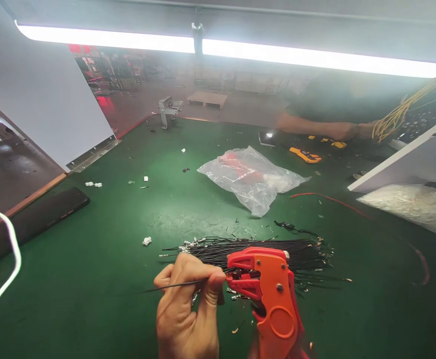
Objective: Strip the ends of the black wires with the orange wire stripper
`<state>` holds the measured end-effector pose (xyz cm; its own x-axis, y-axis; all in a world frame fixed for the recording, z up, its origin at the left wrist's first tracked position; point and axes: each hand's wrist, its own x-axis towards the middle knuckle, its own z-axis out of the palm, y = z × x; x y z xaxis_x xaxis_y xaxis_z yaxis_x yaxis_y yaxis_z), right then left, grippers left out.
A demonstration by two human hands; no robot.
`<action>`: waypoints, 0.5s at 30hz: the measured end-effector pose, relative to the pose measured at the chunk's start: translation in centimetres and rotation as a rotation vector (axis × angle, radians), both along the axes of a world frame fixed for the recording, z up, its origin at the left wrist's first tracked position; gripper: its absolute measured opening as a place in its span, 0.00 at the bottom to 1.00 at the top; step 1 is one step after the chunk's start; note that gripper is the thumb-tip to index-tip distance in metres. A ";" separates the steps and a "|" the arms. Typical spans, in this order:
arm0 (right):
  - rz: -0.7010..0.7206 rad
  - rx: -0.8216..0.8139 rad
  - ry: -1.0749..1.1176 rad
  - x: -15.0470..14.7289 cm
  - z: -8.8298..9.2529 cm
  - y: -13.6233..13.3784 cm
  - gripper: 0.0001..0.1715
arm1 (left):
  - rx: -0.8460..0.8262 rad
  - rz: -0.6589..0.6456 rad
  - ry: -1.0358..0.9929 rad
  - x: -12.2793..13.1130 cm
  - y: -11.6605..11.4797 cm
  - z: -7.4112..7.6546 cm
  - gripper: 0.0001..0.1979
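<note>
My left hand (188,309) pinches a thin black wire (182,284) between thumb and forefinger; its loose end trails left. The wire's other end is at the jaws of a red and orange wire stripper (278,299), and I cannot make out how far in it sits. My right hand (253,347) grips the stripper's handles at the bottom edge, mostly hidden behind the tool. Behind both hands lies a bundle of black wires (263,244), with metal terminals at the left ends and bare copper showing at the right.
A clear plastic bag (253,179) with red and white contents lies mid-table on the green mat (109,239). White connectors (146,241) and wire scraps are scattered about. A black case (53,214) lies left. Across the table, a co-worker's arm (315,127) is near a yellow tool (305,155).
</note>
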<state>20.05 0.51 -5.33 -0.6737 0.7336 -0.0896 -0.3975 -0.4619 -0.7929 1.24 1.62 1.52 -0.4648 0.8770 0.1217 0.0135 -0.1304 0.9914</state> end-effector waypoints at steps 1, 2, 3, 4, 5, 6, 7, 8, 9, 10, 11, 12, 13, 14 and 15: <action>-0.039 -0.006 0.004 -0.2 -0.8 0.6 0.20 | 0.022 0.007 0.053 0.0 0.0 -0.1 0.10; -0.074 -0.011 0.009 -0.4 -1.6 1.3 0.23 | 0.041 0.014 0.112 -0.1 0.0 -0.3 0.11; -0.100 -0.018 0.014 -0.7 -2.3 1.8 0.28 | 0.056 0.021 0.170 -0.1 0.0 -0.4 0.12; -0.118 -0.025 0.016 -1.0 -2.8 2.3 0.33 | 0.068 0.028 0.222 -0.1 0.0 -0.5 0.12; -0.130 -0.031 0.018 -1.3 -3.3 2.6 0.37 | 0.079 0.033 0.260 -0.2 0.0 -0.5 0.13; -0.137 -0.038 0.017 -1.6 -3.5 2.8 0.40 | 0.086 0.035 0.279 -0.2 -0.1 -0.5 0.14; -0.140 -0.043 0.016 -1.8 -3.5 2.9 0.41 | 0.089 0.031 0.285 -0.3 -0.1 -0.4 0.14; -0.140 -0.047 0.014 -1.9 -3.3 3.0 0.41 | 0.084 0.019 0.287 -0.3 -0.1 -0.4 0.14; -0.136 -0.049 0.011 -1.9 -2.9 2.9 0.38 | 0.075 0.000 0.286 -0.4 -0.1 -0.3 0.14; -0.126 -0.049 0.007 -1.8 -2.4 2.6 0.35 | 0.065 -0.019 0.283 -0.4 -0.1 -0.3 0.13; -0.109 -0.045 0.003 -1.6 -1.8 2.3 0.31 | 0.064 -0.031 0.280 -0.6 -0.1 -0.3 0.12; -0.085 -0.040 -0.002 -1.4 -1.0 1.8 0.26 | 0.077 -0.035 0.284 -0.7 -0.1 -0.4 0.11; -0.055 -0.032 -0.006 -1.1 -0.3 1.3 0.22 | 0.107 -0.035 0.301 -1.0 0.0 -0.5 0.10; -0.019 -0.024 -0.007 -0.7 0.5 0.6 0.19 | 0.151 -0.047 0.336 -1.2 0.1 -0.6 0.09; 0.020 -0.014 -0.006 -0.3 1.2 -0.1 0.18 | 0.201 -0.062 0.385 -1.6 0.2 -0.9 0.08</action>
<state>19.72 0.40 -4.12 -0.6876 0.7186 -0.1040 -0.3831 -0.4807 -0.7887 -0.33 1.79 0.66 -0.2992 0.8430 0.4470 0.3636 -0.3324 0.8702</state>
